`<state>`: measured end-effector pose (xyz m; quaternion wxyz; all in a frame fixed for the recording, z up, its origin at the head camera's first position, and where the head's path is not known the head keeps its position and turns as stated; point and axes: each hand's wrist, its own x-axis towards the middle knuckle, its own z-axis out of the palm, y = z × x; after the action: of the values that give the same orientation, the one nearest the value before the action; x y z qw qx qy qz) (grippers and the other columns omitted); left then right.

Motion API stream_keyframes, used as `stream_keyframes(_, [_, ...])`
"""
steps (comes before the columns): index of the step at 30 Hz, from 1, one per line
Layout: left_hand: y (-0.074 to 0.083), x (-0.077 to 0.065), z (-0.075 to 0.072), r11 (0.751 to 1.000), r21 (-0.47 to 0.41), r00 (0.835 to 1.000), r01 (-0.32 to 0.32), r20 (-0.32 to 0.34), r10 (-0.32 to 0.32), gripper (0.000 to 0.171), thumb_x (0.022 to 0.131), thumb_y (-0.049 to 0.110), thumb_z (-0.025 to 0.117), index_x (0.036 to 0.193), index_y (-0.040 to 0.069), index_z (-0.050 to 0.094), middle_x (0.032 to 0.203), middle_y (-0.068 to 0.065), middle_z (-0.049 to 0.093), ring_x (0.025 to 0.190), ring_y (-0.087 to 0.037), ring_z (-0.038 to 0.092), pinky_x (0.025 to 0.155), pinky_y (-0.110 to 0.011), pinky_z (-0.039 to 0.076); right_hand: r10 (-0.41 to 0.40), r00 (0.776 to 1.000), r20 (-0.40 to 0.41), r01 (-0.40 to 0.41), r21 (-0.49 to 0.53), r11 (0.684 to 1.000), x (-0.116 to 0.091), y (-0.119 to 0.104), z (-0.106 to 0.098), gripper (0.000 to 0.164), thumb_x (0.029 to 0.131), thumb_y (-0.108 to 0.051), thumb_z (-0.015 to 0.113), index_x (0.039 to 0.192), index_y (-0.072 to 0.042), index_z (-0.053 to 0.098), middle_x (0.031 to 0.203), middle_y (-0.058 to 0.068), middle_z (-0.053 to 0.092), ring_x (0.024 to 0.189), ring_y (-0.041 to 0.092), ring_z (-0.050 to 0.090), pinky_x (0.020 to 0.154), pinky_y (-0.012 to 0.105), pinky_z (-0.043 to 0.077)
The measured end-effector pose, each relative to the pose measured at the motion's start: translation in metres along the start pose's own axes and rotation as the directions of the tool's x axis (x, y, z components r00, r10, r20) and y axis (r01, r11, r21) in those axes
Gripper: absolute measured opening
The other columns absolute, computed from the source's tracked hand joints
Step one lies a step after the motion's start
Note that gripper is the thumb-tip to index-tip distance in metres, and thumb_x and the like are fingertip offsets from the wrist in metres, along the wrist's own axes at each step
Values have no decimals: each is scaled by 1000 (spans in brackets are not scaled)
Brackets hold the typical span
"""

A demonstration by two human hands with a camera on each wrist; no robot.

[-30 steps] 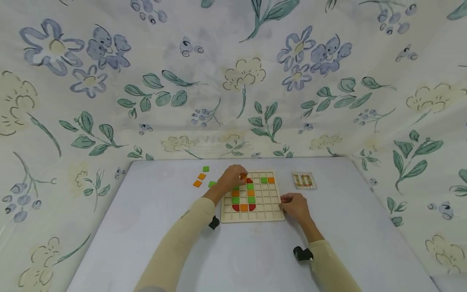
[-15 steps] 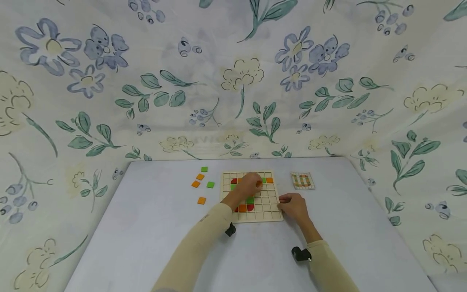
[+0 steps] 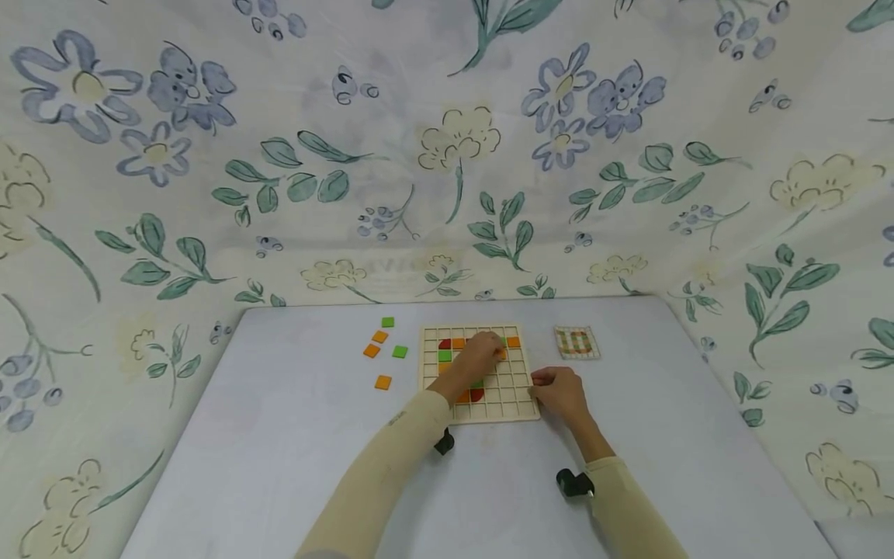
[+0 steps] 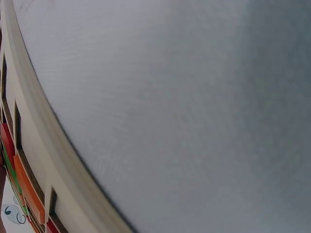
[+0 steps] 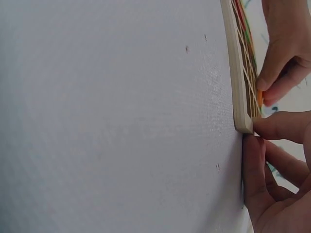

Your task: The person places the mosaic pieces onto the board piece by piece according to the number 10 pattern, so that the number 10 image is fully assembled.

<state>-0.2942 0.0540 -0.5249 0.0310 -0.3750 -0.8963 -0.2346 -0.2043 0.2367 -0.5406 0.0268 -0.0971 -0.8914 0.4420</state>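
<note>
A wooden grid board [image 3: 513, 392] lies on the table, with red, orange and green tiles set in some of its squares. My left hand [image 3: 475, 359] reaches over the upper middle of the board and covers several squares. Between its thumb and finger it pinches an orange tile [image 5: 260, 98], held right at the grid beside a green and an orange tile [image 3: 514, 341]. At the board's right edge, my right hand [image 3: 562, 390] grips the rim near the corner, one fingertip on top and others against the side. In the left wrist view only the board's rim [image 4: 48, 131] and some tiles show.
Left of the board lie several loose tiles, among them a green tile [image 3: 400, 352] and an orange tile [image 3: 382, 383]. A small patterned card [image 3: 576, 342] lies to the right. Floral cloth [image 3: 454, 194] rises behind the white table [image 3: 279, 435].
My left hand has moved right across the board with the orange tile, then lowered it slightly toward the grid. My right hand has stayed at the board's edge.
</note>
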Motion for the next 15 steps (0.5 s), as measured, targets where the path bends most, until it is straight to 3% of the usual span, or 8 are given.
stream_keyframes(6, [0, 2, 0, 1000, 1, 1000, 14, -4, -14, 17, 89, 8, 69, 105, 5, 73, 105, -7, 70, 101, -22, 63, 90, -31, 49, -7, 1000, 6, 7, 1, 1000, 1, 0, -1, 18, 76, -5, 77, 93, 0, 75, 79, 5, 71, 71, 17, 65, 60, 28, 53])
stream_keyframes(11, [0, 3, 1, 994, -71, 996, 86, -7, -87, 32, 89, 10, 70, 120, 3, 65, 110, -8, 69, 102, -22, 62, 88, -30, 51, 17, 1000, 12, -17, 8, 1000, 1, -2, -1, 19, 76, -6, 77, 93, -1, 75, 80, 3, 71, 72, 16, 66, 62, 28, 53])
stream_keyframes(15, [1, 4, 2, 989, -117, 995, 95, -17, -98, 36, 87, 5, 71, 122, 0, 62, 110, -10, 69, 104, -22, 64, 89, -30, 51, 24, 1000, 17, -24, 10, 1000, 1, -2, -1, 19, 75, -6, 77, 93, -1, 75, 80, 3, 71, 72, 16, 66, 62, 28, 53])
